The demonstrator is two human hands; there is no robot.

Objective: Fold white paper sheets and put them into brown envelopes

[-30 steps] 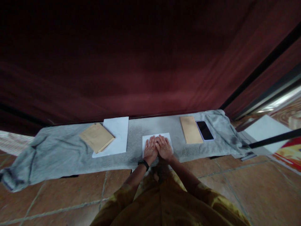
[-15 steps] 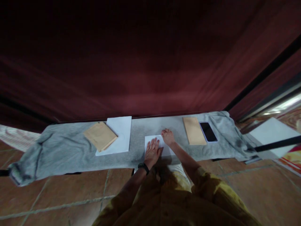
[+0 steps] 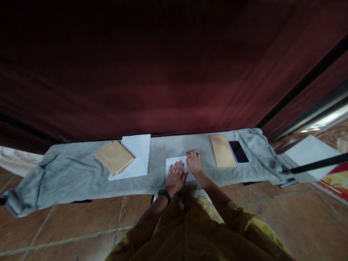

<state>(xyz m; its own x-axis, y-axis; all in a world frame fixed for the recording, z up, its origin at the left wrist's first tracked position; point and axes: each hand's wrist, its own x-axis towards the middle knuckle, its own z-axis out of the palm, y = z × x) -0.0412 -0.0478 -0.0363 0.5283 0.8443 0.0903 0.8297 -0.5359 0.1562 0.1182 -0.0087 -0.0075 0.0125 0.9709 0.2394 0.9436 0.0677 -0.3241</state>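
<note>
My left hand [image 3: 175, 175] lies flat with fingers spread on a small white folded paper [image 3: 173, 161] in the middle of a grey cloth [image 3: 67, 177]. A black band sits on that wrist. My right hand [image 3: 193, 161] rests beside it on the paper's far right corner, fingers stretched out and flat. Neither hand holds anything.
A tan envelope [image 3: 114, 157] lies on a white sheet [image 3: 136, 152] to the left. To the right lie another tan envelope [image 3: 222, 150] and a dark phone [image 3: 238, 151]. A dark red curtain hangs behind. Tiled floor is below, and a white sheet [image 3: 310, 150] with a black bar sits far right.
My right hand left its place beside the left hand and moved up to the paper's far right corner. The left hand stayed flat on the paper.
</note>
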